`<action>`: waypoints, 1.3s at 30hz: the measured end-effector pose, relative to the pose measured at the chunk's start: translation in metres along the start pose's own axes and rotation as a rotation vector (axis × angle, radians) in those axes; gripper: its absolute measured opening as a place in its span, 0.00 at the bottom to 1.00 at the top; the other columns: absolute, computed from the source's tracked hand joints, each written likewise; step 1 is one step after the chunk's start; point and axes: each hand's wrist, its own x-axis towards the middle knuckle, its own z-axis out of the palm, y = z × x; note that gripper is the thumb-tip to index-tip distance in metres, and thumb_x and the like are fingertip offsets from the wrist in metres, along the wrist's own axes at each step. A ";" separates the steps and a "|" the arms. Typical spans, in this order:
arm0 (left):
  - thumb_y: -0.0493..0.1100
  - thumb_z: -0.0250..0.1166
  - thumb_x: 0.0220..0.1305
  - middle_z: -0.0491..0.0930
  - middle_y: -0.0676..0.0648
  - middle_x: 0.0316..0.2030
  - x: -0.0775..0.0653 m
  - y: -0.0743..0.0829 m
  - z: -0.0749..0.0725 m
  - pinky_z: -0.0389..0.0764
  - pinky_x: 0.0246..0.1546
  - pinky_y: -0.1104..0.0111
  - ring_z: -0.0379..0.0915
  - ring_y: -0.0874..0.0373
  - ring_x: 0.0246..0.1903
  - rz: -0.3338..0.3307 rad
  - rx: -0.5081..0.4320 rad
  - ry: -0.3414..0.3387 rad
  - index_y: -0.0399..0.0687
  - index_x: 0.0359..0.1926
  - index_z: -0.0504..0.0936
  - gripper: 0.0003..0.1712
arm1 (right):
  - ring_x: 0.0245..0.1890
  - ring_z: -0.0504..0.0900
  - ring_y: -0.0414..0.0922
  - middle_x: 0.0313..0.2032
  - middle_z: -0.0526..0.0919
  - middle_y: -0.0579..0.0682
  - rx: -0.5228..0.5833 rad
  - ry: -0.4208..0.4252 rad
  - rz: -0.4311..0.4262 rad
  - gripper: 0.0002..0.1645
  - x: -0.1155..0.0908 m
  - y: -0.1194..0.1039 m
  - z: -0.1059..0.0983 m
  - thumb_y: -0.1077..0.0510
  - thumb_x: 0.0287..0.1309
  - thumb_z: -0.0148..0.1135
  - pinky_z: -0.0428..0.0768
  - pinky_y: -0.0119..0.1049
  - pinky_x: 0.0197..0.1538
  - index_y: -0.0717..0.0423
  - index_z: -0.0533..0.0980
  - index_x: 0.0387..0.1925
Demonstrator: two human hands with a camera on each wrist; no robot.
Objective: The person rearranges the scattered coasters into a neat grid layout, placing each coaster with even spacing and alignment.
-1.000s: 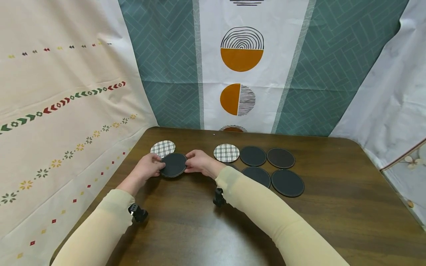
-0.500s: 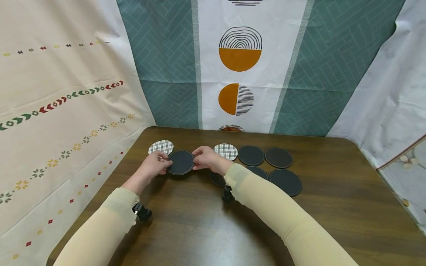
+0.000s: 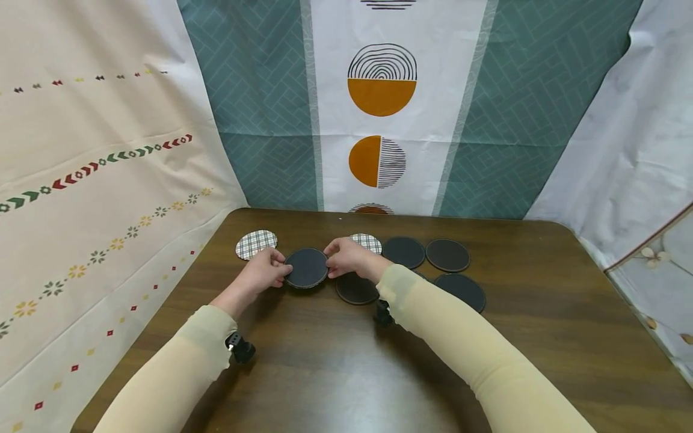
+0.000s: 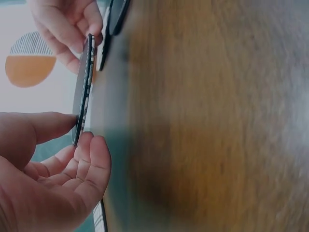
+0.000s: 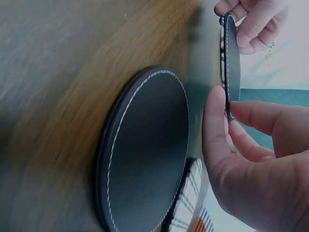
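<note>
Between both hands is a round coaster [image 3: 306, 268], its black stitched face up and a patterned underside showing along its edge in the wrist views. My left hand [image 3: 265, 270] pinches its left edge between thumb and fingers. The opposite edge is pinched by my right hand [image 3: 349, 258]. In the left wrist view the coaster [image 4: 85, 92] is seen nearly edge-on, raised over the table. A dark coaster [image 3: 357, 288] lies just below my right hand. Behind that hand a plaid coaster [image 3: 368, 242] is partly covered.
Another plaid coaster [image 3: 256, 245] lies at the table's back left. Right of my right hand are a black coaster [image 3: 403, 252], a dark brown coaster [image 3: 447, 255] and a black coaster [image 3: 460, 293]. My right sleeve [image 3: 428, 319] hides part of one more. Patterned cloth [image 3: 260, 108] hangs behind the brown table [image 3: 303, 373].
Both hands have carried the coaster to the right, away from the left plaid coaster. The dark coaster under my right hand has come into view. The head view has shifted slightly.
</note>
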 end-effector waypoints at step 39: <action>0.34 0.67 0.79 0.80 0.38 0.45 0.005 0.000 0.018 0.88 0.47 0.60 0.81 0.49 0.42 -0.007 0.075 -0.024 0.29 0.60 0.73 0.17 | 0.39 0.84 0.44 0.47 0.86 0.58 -0.181 0.003 0.032 0.21 -0.005 0.017 -0.017 0.68 0.81 0.58 0.89 0.37 0.49 0.68 0.80 0.68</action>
